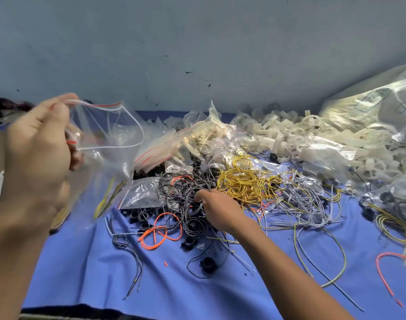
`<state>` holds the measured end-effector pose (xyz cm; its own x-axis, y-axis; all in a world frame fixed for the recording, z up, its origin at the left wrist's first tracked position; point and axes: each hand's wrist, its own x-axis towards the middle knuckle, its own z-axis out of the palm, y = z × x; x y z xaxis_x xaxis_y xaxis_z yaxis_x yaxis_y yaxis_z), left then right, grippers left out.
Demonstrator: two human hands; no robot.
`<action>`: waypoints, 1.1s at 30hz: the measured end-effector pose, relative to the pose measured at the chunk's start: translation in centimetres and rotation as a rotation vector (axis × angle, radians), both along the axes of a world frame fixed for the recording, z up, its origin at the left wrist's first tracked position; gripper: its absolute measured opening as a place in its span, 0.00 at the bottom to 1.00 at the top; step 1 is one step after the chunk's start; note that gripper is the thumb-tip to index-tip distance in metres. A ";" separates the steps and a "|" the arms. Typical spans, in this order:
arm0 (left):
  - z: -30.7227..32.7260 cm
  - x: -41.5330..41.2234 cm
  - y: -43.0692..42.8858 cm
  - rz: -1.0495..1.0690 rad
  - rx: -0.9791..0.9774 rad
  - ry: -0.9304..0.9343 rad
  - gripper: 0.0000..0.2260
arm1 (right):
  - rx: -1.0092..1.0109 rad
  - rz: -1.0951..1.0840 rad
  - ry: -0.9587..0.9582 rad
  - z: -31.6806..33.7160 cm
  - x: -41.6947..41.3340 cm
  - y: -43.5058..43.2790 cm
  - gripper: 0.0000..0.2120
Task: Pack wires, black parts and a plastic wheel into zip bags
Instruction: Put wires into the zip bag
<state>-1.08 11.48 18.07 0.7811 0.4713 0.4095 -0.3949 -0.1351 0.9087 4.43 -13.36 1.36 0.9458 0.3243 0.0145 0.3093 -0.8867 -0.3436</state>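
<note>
My left hand is raised at the left and pinches the rim of a clear zip bag with a red strip, mouth held wide. Yellow wires show through the bag's lower part. My right hand reaches down into a tangle of black and grey wires, fingers curled around some strands. Orange wire loops lie in front of that tangle. Black ring-shaped parts sit among the wires. A pile of yellow wires lies to the right, and white plastic wheels are heaped behind.
A blue cloth covers the table. A stack of zip bags lies at the centre back. A large clear sack stands at the right. Grey wires and loose yellow-green strands spread to the right.
</note>
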 end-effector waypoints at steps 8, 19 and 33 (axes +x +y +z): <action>-0.7 -0.2 1.0 -0.031 0.013 -0.005 0.12 | -0.060 -0.008 -0.090 -0.4 1.4 0.3 0.10; -1.7 0.4 -0.4 -0.078 -0.001 -0.038 0.12 | 1.047 -0.394 -0.235 4.6 1.4 -4.1 0.11; -2.2 1.8 -5.3 -0.104 0.341 -0.066 0.12 | 1.733 -0.218 0.155 9.8 -6.4 -8.3 0.11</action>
<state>0.72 6.17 15.92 0.7844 0.2185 0.5805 -0.4786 -0.3821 0.7905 -1.97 -21.69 11.18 0.9921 -0.0879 0.0893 0.1210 0.4851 -0.8660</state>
